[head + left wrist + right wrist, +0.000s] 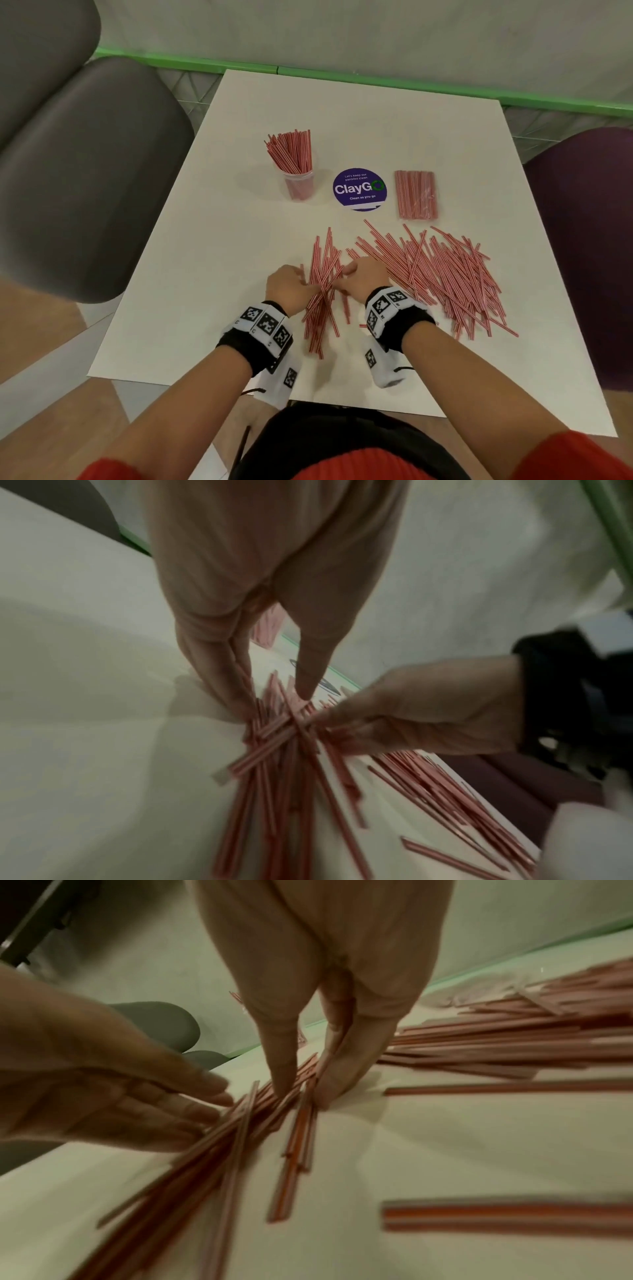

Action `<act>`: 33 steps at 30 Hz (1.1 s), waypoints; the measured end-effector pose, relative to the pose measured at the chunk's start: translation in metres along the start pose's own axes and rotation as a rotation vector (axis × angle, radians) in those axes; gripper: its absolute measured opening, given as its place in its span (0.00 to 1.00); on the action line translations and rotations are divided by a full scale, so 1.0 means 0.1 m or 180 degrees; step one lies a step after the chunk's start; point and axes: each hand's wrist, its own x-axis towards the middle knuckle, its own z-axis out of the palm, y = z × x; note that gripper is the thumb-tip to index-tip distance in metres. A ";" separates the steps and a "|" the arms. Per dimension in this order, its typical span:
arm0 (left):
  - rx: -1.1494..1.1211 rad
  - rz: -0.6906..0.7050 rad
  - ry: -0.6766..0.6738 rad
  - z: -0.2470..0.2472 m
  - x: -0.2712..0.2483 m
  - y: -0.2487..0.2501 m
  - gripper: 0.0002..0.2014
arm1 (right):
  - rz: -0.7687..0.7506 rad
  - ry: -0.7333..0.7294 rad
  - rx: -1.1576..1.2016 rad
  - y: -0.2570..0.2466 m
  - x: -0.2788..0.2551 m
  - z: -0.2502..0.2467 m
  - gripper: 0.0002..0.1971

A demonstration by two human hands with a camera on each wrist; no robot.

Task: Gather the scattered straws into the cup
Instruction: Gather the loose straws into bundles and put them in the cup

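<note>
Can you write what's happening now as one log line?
phase: gathering | left hand: pushes small bunch | right hand: pushes it from other side | cup: upright, holds straws | big pile: on table

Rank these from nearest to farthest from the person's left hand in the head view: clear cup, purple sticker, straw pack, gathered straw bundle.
From the left hand:
1. straw bundle, touching its fingers, on its right.
2. clear cup, straight ahead.
3. purple sticker, ahead, right of the cup.
4. straw pack, farthest right, beyond the sticker.
</note>
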 end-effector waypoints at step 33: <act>-0.1934 0.0631 0.0664 0.08 0.28 0.48 0.11 | -0.0004 -0.0276 0.2835 -0.16 0.13 -0.06 0.08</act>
